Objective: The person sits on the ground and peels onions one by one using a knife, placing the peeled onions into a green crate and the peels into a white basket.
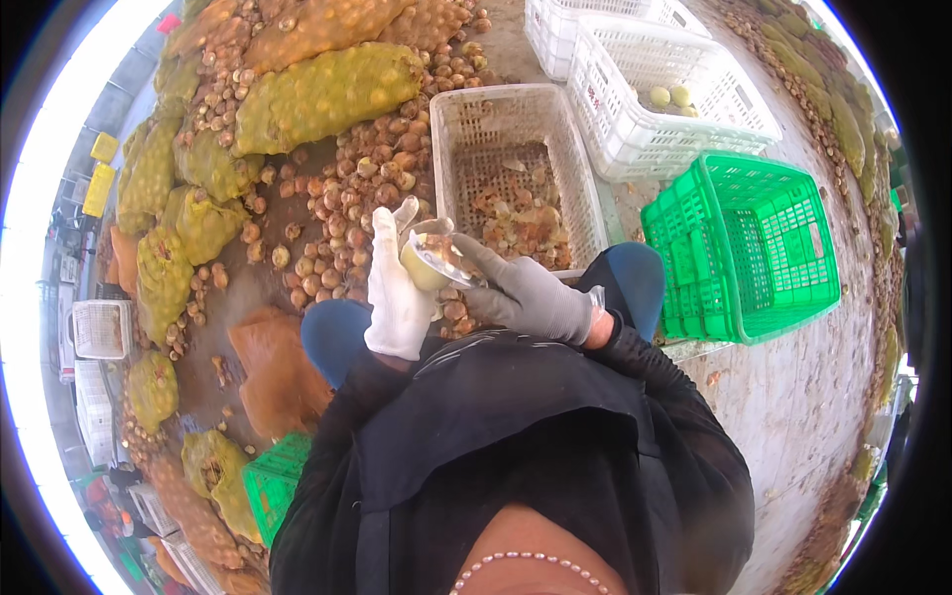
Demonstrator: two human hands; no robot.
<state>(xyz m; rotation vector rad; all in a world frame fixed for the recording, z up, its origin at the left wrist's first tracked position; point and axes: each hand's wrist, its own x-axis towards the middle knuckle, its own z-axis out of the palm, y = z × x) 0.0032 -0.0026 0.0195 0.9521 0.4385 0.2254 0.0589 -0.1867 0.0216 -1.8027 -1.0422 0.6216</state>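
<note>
My left hand [401, 294], in a white glove, grips a pale, partly peeled onion [420, 274] above my lap. My right hand [550, 297] wears a grey glove and is closed around a knife, its handle mostly hidden by the fingers. The shiny knife blade [451, 274] lies against the onion's side facing my right hand. Just beyond the hands, a dirty white plastic crate [587, 201] holds loose onion skins [532, 227]. Unpeeled brown onions [335, 223] are heaped on the floor to the left of that crate.
Full yellow mesh sacks [327, 93] lie behind the onion heap. At the far right, a white crate [669, 126] contains a few peeled onions [669, 97]. A green plastic crate [781, 305] stands tilted beside my right knee. An orange mesh sack [279, 372] lies by my left knee.
</note>
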